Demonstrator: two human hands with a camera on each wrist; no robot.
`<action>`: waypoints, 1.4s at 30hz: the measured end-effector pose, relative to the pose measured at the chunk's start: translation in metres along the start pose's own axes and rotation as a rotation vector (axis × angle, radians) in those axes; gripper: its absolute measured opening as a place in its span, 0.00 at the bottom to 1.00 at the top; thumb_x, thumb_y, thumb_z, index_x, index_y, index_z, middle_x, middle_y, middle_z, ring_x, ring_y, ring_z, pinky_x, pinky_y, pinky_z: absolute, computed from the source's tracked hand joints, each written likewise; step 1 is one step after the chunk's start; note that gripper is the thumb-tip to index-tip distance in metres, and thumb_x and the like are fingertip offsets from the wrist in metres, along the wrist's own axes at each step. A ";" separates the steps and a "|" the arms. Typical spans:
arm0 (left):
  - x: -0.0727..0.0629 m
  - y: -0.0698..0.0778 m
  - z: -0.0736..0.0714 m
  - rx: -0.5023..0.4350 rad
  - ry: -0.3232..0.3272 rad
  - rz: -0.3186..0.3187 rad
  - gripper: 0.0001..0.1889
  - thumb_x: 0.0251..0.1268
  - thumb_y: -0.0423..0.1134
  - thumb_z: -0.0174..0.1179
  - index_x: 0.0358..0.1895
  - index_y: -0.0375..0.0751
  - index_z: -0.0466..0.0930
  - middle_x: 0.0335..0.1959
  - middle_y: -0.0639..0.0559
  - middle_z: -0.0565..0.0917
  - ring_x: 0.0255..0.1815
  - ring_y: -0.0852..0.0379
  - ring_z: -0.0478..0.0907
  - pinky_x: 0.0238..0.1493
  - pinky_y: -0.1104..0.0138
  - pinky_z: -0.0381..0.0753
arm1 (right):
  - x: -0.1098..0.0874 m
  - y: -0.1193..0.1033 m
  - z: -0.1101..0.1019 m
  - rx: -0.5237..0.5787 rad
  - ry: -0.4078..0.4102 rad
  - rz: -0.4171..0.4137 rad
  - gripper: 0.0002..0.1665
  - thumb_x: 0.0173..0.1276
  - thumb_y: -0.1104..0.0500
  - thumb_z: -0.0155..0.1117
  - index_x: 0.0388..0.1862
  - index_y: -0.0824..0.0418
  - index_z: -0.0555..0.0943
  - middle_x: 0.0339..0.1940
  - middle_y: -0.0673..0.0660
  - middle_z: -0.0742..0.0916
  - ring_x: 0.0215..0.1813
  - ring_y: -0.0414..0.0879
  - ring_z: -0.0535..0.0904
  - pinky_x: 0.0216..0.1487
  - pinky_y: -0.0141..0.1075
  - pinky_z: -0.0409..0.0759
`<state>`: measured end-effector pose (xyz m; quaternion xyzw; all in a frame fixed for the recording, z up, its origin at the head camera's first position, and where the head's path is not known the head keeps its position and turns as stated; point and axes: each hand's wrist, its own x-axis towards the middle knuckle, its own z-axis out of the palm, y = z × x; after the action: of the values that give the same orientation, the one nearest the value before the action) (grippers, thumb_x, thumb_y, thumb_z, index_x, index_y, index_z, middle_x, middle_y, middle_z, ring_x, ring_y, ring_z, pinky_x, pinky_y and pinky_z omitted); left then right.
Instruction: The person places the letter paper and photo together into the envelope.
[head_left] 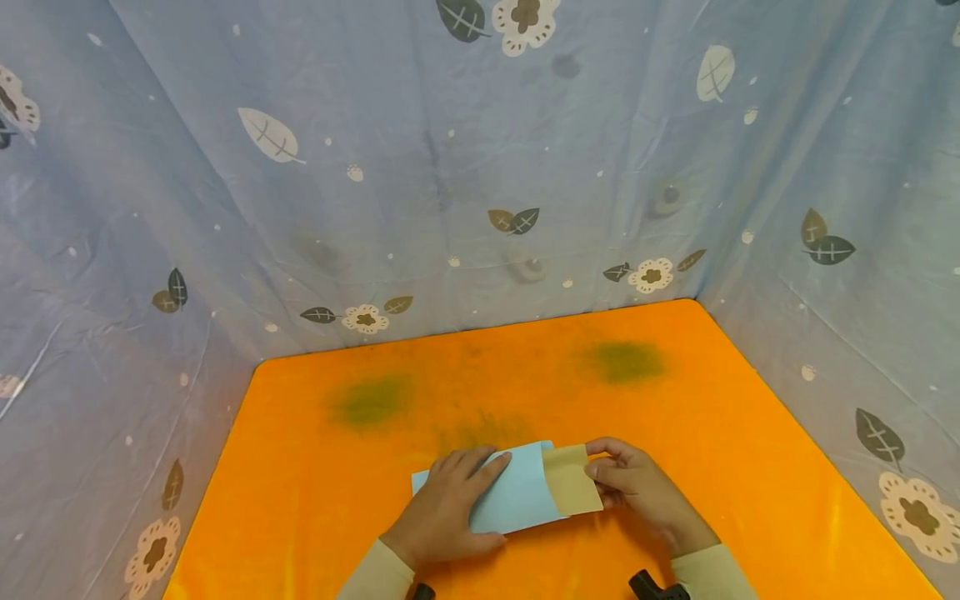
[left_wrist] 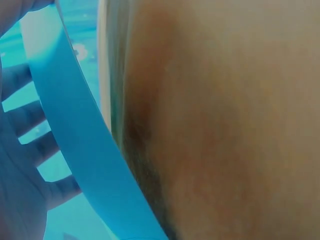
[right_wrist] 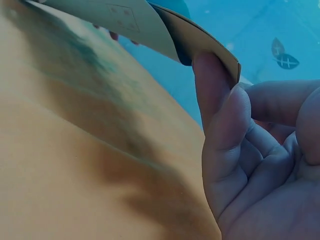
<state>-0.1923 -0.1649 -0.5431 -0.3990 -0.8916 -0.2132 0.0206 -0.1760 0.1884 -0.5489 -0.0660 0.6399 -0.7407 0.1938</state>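
Observation:
A light blue paper envelope (head_left: 517, 492) is held off the orange table, over its near part. My left hand (head_left: 446, 508) grips it, with the thumb at the near edge and fingers spread toward the far one. In the left wrist view the envelope (left_wrist: 85, 115) crosses in front of those fingers. A tan card or folded paper (head_left: 573, 479) sticks out of the envelope's right end; its other part is hidden inside. My right hand (head_left: 645, 492) pinches the tan piece's outer edge between thumb and fingers, as the right wrist view also shows on the tan paper (right_wrist: 210, 40).
The orange table (head_left: 487, 375) has rounded far corners and some greenish smudges. Blue-grey curtains (head_left: 405, 183) with leaf and flower prints stand behind it and on both sides. Dark strap ends (head_left: 656, 586) show by the wrists at the bottom.

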 end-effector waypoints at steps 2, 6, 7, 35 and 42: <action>0.000 0.000 0.000 0.011 -0.007 0.001 0.52 0.63 0.66 0.74 0.88 0.56 0.62 0.81 0.48 0.69 0.74 0.46 0.71 0.71 0.41 0.71 | 0.001 -0.001 0.003 0.004 -0.012 -0.002 0.19 0.85 0.62 0.63 0.67 0.70 0.75 0.41 0.59 0.88 0.32 0.45 0.79 0.35 0.35 0.82; 0.001 0.001 -0.001 0.033 -0.007 0.002 0.52 0.63 0.66 0.74 0.87 0.55 0.64 0.80 0.49 0.70 0.73 0.47 0.72 0.70 0.42 0.72 | 0.001 -0.002 0.009 0.001 -0.028 -0.013 0.21 0.85 0.63 0.62 0.68 0.75 0.73 0.42 0.60 0.87 0.32 0.45 0.79 0.35 0.34 0.82; 0.001 0.002 -0.001 0.036 -0.006 0.000 0.52 0.62 0.66 0.74 0.87 0.54 0.64 0.80 0.49 0.70 0.73 0.47 0.72 0.70 0.42 0.72 | 0.001 -0.003 0.010 -0.002 -0.023 -0.013 0.22 0.85 0.63 0.62 0.68 0.75 0.72 0.42 0.60 0.87 0.32 0.45 0.79 0.35 0.34 0.82; 0.000 -0.005 -0.003 0.101 -0.075 -0.196 0.60 0.53 0.69 0.80 0.87 0.51 0.62 0.78 0.48 0.71 0.73 0.41 0.68 0.70 0.31 0.64 | -0.007 0.001 -0.008 0.024 0.110 0.026 0.27 0.86 0.60 0.61 0.74 0.73 0.68 0.46 0.58 0.89 0.35 0.44 0.82 0.36 0.34 0.80; 0.000 -0.006 -0.002 0.084 -0.065 -0.198 0.60 0.53 0.69 0.80 0.87 0.54 0.62 0.78 0.50 0.72 0.72 0.40 0.71 0.67 0.24 0.64 | -0.003 0.003 0.001 0.032 0.107 0.019 0.25 0.85 0.61 0.62 0.72 0.73 0.70 0.39 0.57 0.86 0.31 0.44 0.74 0.34 0.33 0.78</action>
<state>-0.1967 -0.1694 -0.5437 -0.3144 -0.9350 -0.1636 -0.0131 -0.1720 0.1885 -0.5509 -0.0173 0.6381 -0.7514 0.1673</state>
